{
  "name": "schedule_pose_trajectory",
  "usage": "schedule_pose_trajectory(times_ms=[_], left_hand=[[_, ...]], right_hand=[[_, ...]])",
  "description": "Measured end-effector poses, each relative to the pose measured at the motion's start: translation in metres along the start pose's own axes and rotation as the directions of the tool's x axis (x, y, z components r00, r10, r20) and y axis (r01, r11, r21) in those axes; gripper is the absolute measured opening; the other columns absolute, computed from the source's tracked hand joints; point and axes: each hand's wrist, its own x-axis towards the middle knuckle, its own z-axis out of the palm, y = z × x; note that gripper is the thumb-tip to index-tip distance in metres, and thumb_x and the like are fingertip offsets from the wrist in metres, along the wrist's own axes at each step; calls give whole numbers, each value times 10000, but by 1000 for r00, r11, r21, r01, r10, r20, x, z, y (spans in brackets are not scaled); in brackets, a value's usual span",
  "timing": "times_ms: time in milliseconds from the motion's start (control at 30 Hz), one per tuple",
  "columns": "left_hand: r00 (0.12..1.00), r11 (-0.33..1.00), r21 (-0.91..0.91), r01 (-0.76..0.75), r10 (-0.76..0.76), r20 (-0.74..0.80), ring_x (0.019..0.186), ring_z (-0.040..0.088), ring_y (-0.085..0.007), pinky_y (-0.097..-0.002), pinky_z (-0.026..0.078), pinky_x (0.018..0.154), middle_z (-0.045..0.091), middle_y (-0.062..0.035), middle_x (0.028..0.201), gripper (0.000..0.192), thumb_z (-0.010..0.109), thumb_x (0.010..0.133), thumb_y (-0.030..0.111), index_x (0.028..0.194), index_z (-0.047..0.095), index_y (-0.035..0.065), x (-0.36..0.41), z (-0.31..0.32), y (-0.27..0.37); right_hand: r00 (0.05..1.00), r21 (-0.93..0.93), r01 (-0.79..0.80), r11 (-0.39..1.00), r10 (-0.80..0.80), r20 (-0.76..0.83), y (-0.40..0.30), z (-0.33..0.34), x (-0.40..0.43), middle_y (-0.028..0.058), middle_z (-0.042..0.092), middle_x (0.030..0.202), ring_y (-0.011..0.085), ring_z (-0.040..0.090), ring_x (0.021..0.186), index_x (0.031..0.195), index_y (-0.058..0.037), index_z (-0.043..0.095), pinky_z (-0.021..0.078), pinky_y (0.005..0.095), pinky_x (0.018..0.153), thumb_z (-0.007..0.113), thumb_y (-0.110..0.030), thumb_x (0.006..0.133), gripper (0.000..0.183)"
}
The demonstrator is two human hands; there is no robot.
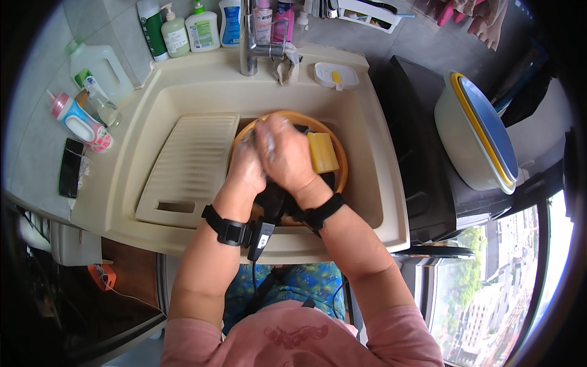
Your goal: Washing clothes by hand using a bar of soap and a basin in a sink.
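Note:
My left hand [247, 160] and my right hand [286, 151] are pressed together over an orange basin [341, 153] in a beige laundry sink [367, 183]. Both look wet, with whitish suds between them, and are partly blurred. Whether cloth is between the palms cannot be seen. Dark fabric [270, 197] lies in the basin below the wrists. A yellow bar of soap [323, 152] rests at the basin's right side, beside my right hand. Left of the basin is the sink's ribbed washboard [192, 156]. Each wrist wears a black strap.
A chrome faucet [249, 50] rises behind the basin, near a white soap dish [325, 75]. Several bottles line the back ledge, among them a green-capped pump bottle [202, 32]. A phone [71, 167] lies on the left ledge. Nested plastic basins [458, 133] stand at the right.

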Motion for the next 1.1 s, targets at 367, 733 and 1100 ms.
schedule_pose_trajectory(times_ms=[367, 733, 1100], left_hand=[[908, -72, 980, -188, 367, 201, 766, 573, -240, -328, 445, 715, 589, -114, 823, 377, 683, 666, 54, 990, 491, 23, -10, 21, 31], [947, 791, 533, -302, 315, 69, 842, 558, -202, -326, 486, 734, 518, -102, 936, 206, 399, 799, -44, 978, 440, 49, -13, 27, 47], [895, 893, 128, -432, 407, 183, 913, 528, -235, -352, 461, 813, 537, -140, 945, 223, 397, 700, -90, 855, 502, 30, -14, 30, 54]], right_hand=[[863, 345, -323, 881, 424, -276, 68, -23, 15, 175, 511, 675, 320, 439, 600, 783, -6, 458, 410, 345, 598, 458, -198, 895, 222], [855, 186, -431, 883, 333, 398, 58, -22, 1, 145, 588, 904, 275, 546, 904, 976, -53, 549, 426, 335, 804, 621, -95, 684, 303], [746, 619, -666, 417, 346, 569, 77, -20, -3, 39, 612, 821, 137, 561, 797, 1005, -7, 578, 431, 252, 759, 644, -29, 656, 356]])
